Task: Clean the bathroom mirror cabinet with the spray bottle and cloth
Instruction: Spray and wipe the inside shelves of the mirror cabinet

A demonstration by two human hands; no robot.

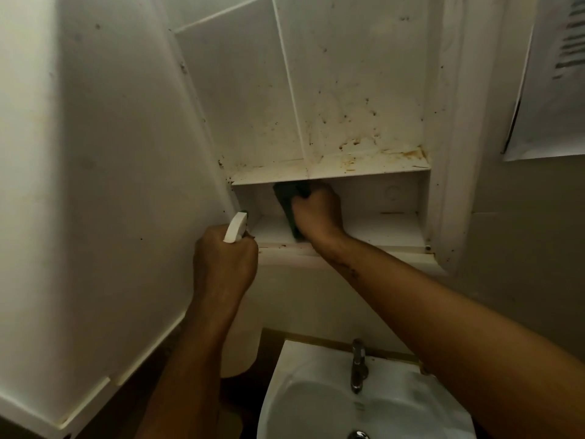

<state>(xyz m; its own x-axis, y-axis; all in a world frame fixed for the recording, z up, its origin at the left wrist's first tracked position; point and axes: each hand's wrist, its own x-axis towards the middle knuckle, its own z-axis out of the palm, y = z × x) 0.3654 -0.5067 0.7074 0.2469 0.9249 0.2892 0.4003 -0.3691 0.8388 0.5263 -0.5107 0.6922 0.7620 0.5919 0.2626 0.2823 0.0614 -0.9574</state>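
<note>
The white cabinet (pixel 364 90) stands open, with its door (pixel 104 185) swung out to the left. Brown stains and dark specks cover the upper compartment's back and shelf (pixel 348 166). My right hand (pixel 319 213) reaches into the lower compartment and presses a dark green cloth (pixel 289 201) against its back wall. My left hand (pixel 224 264) grips the white spray bottle (pixel 235 228) by its neck, just left of the lower compartment; its nozzle with a green tip points toward the cabinet. The bottle's body (pixel 237 343) hangs below my fist.
A white washbasin (pixel 285 400) with a chrome tap (pixel 359 365) sits directly below the cabinet. A sheet of paper (pixel 550 90) hangs on the wall at the right. The open door blocks the left side.
</note>
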